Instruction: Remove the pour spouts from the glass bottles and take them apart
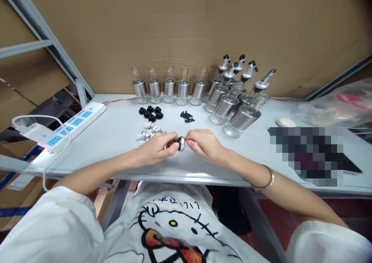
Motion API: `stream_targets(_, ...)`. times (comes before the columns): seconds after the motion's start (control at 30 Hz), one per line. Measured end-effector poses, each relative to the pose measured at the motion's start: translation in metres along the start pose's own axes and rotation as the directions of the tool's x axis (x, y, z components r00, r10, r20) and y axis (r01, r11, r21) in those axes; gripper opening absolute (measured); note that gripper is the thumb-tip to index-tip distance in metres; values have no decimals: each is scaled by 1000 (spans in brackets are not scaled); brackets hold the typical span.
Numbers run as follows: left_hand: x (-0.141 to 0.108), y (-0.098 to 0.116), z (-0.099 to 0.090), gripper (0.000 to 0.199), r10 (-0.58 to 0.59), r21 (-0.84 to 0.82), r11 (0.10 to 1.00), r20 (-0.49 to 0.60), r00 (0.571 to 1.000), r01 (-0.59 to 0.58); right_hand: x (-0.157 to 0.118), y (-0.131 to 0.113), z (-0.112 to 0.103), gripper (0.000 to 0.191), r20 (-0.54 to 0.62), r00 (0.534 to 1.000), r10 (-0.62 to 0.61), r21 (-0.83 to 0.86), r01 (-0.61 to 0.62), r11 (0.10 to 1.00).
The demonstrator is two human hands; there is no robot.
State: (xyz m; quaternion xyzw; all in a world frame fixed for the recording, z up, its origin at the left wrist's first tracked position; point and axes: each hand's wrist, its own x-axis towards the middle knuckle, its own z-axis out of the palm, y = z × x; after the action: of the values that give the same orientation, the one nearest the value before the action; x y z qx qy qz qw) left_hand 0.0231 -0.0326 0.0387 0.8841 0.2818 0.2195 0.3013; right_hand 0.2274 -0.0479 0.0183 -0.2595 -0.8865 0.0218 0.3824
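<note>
Just above the table's front edge, my two hands hold a bottle pourer (182,143) between them, its silver collar showing in the gap. My left hand (157,148) is closed on its black stopper end. From the other side, my right hand (207,146) pinches its spout end, mostly covered by the fingers. Behind my left hand lie several silver pourer tops (148,132), partly hidden by it. Farther back sits a cluster of black rubber stoppers (151,113). Small black levers (187,116) form a pile to the right of them.
Several glass bottles with steel sleeves (169,87) stand open along the cardboard wall. To their right, more bottles (244,117) stand, several with pourers fitted. A white power strip (72,127) is on the left. A white oval object (286,123) and a plastic bag (334,104) lie right.
</note>
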Motion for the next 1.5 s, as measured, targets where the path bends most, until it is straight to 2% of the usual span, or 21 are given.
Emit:
stream_targets(0.1, -2, 0, 3, 20, -15, 16, 1000, -68, 998, 16, 0, -2, 1, 33, -17, 999, -32, -60, 31, 998)
stream_targets(0.27, -2, -2, 4, 25, -46, -48, 998, -70, 996, 43, 1, -5, 2, 31, 11, 998, -66, -186, 67, 980)
stream_targets(0.37, -2, -5, 6, 22, 3, 30, 1000, -142, 990, 2, 1, -7, 5, 26, -33, 994, -104, -176, 97, 980)
stream_targets(0.43, -1, -8, 6, 22, 83, 131, 990, -184, 979, -59, 0, -10, 6, 25, -47, 996, -77, -129, 70, 989)
stream_targets(0.5, 1, -12, 4, 24, 162, 218, 968, -171, 972, -123, 0, -15, 5, 26, -15, 1000, 3, -42, -3, 999)
stream_targets(0.57, 2, -17, 2, 31, 232, 278, 942, -128, 964, -189, 0, -20, 1, 25, 68, 993, 95, 97, -101, 990)
stream_targets(0.63, 1, -19, -1, 40, 305, 331, 905, -70, 950, -266, 2, -27, -5, 26, 193, 964, 184, 279, -233, 932)
stream_targets(0.67, 0, -19, -3, 44, 348, 360, 879, -39, 937, -312, 4, -30, -9, 27, 273, 934, 231, 384, -326, 864)
stream_targets(0.7, -2, -18, -4, 48, 399, 388, 846, -7, 917, -365, 5, -33, -12, 29, 368, 888, 277, 488, -437, 755)
stream_targets(0.77, -6, -15, -6, 52, 509, 442, 760, 52, 859, -477, 8, -37, -17, 33, 591, 749, 300, 623, -660, 420)
stream_targets(0.83, -8, -12, -7, 53, 646, 508, 632, 70, 760, -584, 8, -39, -18, 37, 767, 608, 206, 613, -789, 47)
stream_targets(0.9, -9, -9, -6, 51, 788, 579, 478, 50, 613, -661, 6, -41, -15, 39, 851, 519, 81, 524, -825, -214)
stream_targets(0.97, -8, -6, -5, 47, 882, 620, 364, 10, 471, -695, 1, -45, -11, 36, 878, 478, -7, 441, -815, -376)
stream_targets(1.0, -7, -5, -5, 45, 905, 622, 338, -9, 425, -706, -1, -47, -8, 34, 881, 472, -45, 408, -803, -434)
stream_targets(1.07, -6, -2, -6, 42, 922, 612, 328, -40, 385, -720, -4, -53, -4, 32, 870, 479, -116, 358, -776, -519)
stream_targets(1.13, -6, 0, -11, 41, 930, 635, 311, -50, 365, -707, -4, -57, -1, 32, 839, 513, -181, 343, -757, -556)
stream_targets(1.23, -6, -1, -19, 39, 932, 748, 267, -41, 359, -607, 3, -53, 2, 35, 813, 558, -167, 418, -758, -500)
stream_targets(1.33, -2, -10, -27, 39, 898, 835, 275, -47, 437, -476, 15, -41, 4, 38, 782, 623, 32, 605, -744, -284)
stream_targets(1.4, 0, -21, -33, 39, 855, 841, 319, -57, 516, -436, 21, -34, 5, 40, 694, 694, 191, 710, -704, -22)
stream_targets(1.47, 2, -35, -44, 42, 798, 798, 446, -150, 584, -404, 24, -28, 5, 37, 561, 782, 273, 689, -623, 370)
stream_targets(1.5, 2, -43, -52, 43, 747, 763, 549, -267, 608, -341, 24, -27, 6, 34, 494, 828, 266, 606, -548, 577)
